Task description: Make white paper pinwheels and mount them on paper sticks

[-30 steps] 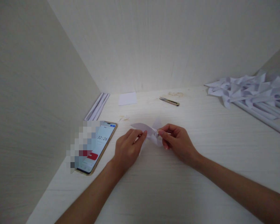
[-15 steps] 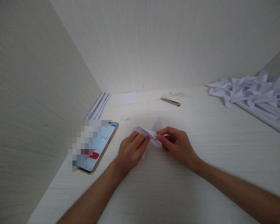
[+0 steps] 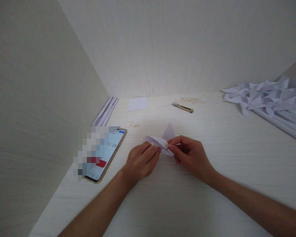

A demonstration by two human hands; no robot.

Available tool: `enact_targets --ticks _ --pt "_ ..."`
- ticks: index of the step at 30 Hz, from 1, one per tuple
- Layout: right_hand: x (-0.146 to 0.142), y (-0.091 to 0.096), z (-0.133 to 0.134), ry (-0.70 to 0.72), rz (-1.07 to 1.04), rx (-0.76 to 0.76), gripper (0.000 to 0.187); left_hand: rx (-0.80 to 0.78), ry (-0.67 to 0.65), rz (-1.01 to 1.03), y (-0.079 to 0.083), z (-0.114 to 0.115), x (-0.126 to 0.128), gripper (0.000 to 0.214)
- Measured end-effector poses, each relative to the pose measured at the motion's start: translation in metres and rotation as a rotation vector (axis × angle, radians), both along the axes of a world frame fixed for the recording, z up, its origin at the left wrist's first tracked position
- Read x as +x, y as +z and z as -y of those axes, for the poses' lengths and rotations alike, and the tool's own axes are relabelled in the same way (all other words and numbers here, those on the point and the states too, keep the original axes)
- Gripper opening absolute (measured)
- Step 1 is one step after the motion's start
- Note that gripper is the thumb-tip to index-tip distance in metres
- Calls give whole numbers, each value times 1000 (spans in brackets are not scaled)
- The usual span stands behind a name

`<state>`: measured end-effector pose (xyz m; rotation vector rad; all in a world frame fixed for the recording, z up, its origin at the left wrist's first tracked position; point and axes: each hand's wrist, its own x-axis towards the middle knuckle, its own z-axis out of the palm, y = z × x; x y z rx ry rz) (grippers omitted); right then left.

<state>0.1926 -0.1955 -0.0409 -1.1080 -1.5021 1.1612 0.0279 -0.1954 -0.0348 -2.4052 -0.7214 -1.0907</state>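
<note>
A white paper pinwheel [image 3: 168,132] with curled blades is held just above the table, between my hands. My left hand [image 3: 143,160] is closed, its thumb and fingers gripping the pinwheel from the left near its middle. From the right, my right hand [image 3: 188,154] pinches a small pale piece [image 3: 166,146] at the pinwheel's centre between thumb and index finger. That piece is too small and too covered by fingertips to make out. Part of the lower blades is hidden behind my hands.
A phone [image 3: 111,153] showing a timer lies at left, partly blurred out. Behind it are rolled paper sticks [image 3: 105,112]. Thread snips [image 3: 182,107], a white paper square [image 3: 137,103] and small scraps [image 3: 133,124] lie farther back. Several paper pinwheels [image 3: 263,97] are piled at right.
The view has shifted slightly, so most things sit a little farther right. Both hands keep their pinch at the pinwheel's centre, with only small finger movement.
</note>
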Motion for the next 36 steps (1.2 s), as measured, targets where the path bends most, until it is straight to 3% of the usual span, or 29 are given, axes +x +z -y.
enact_targets --ticks 11,16,30,36 --pt "0 1 4 -45 179 228 15 41 -27 -4 -2 1 -1 12" --pt "1 0 2 6 202 215 14 30 -34 -8 0 1 -1 15" --pt "5 -3 -6 246 -20 -128 20 72 49 -76 3 -1 -6 26" --pt "4 2 -9 204 -141 -240 23 -38 42 -50 2 -1 -4 28"
